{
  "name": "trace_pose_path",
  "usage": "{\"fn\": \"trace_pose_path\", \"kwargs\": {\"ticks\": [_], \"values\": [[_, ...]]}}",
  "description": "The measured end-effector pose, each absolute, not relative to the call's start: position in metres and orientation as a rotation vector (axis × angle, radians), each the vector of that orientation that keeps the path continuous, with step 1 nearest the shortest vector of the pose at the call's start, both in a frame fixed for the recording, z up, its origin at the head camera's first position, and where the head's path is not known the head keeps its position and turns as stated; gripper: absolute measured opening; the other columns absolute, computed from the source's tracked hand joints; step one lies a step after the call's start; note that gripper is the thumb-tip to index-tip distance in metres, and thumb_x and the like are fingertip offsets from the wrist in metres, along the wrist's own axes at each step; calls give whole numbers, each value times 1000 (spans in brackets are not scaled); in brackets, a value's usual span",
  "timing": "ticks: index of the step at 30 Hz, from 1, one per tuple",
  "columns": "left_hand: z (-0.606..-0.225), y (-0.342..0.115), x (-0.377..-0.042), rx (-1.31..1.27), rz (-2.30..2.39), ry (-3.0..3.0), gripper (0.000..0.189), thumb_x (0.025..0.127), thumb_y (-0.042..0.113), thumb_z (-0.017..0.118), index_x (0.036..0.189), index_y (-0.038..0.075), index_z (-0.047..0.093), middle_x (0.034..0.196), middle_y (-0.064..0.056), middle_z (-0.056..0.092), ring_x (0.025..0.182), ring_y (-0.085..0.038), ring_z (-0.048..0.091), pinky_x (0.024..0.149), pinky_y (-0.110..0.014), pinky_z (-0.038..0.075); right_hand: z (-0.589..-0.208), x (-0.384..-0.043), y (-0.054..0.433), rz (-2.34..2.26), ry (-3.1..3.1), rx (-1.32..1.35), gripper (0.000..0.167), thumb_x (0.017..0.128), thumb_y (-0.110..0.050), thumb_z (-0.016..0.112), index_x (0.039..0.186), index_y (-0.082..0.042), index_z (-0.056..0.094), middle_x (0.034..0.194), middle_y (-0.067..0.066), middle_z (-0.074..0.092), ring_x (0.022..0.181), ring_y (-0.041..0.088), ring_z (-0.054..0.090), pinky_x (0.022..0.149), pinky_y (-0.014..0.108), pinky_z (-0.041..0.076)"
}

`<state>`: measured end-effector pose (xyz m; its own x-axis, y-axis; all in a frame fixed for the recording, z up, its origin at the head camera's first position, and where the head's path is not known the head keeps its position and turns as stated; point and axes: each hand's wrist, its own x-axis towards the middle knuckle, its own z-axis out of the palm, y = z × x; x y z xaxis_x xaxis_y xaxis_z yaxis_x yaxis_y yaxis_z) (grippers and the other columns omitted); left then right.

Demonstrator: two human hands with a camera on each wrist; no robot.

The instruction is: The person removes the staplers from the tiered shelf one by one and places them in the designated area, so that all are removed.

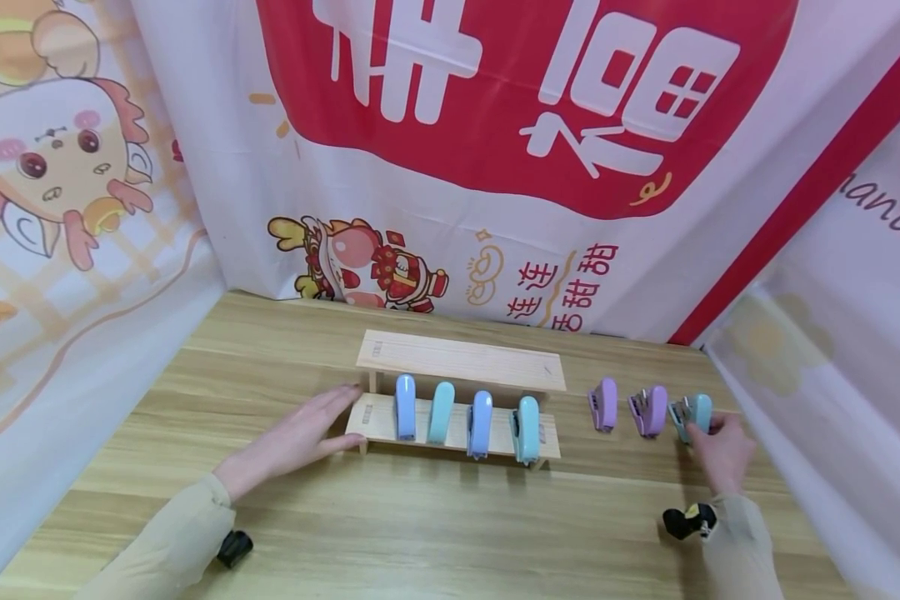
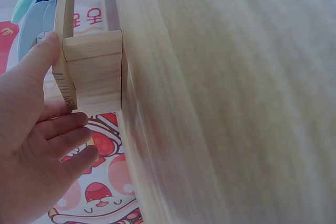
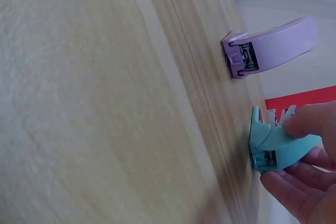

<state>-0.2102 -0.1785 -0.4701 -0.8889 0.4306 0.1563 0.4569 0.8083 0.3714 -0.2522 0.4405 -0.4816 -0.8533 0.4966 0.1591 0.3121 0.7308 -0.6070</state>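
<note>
The right hand [image 1: 722,454] pinched the teal stapler [image 3: 275,148] on the bench [image 1: 420,525]; the left hand [image 1: 300,440], fingers straight, steadied the wooden rack [image 1: 461,362].

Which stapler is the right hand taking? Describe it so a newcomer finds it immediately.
Start at the two-tier wooden rack in the middle of the wooden table. Three small staplers stand loose to its right. The right hand pinches the rightmost, the teal stapler; its two neighbours are purple.
</note>
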Motion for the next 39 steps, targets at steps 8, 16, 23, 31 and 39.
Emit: {"fn": "trace_pose_path", "kwargs": {"ticks": [8,16,23,31,39], "values": [[-469,-179,-210,-716,-630,-2924,82,90,53,65,149,1,40,152,-24,43,139,-41,46,114,-59,41,-480,-249,442,834,-2646,-613,46,92,-21,65,120,13,54,116,37,61,99,44,57,83,47,44],[-467,-179,-210,-738,-623,-2905,82,91,54,63,148,-1,41,151,-25,44,138,-42,46,114,-59,41,-467,-240,439,797,-2575,-556,42,92,-20,66,116,13,55,114,36,63,98,43,60,73,30,42],[-468,-179,-210,-751,-628,-2895,79,92,49,65,148,-1,41,151,-25,44,138,-42,46,114,-59,41,-456,-231,433,806,-2580,-589,46,94,-25,64,123,10,54,119,33,63,106,41,61,77,29,42],[-469,-179,-211,-761,-641,-2874,78,91,45,68,147,-2,42,150,-26,45,137,-43,47,113,-60,41,-438,-215,412,816,-2596,-508,47,93,-23,67,125,9,55,119,30,63,104,40,64,64,7,38],[-470,-180,-212,-757,-638,-2883,80,90,47,68,148,-1,41,151,-25,44,138,-43,46,113,-60,41,-429,-203,384,773,-2524,-380,39,90,-17,71,116,9,59,110,31,66,97,44,69,57,-6,32]]}}
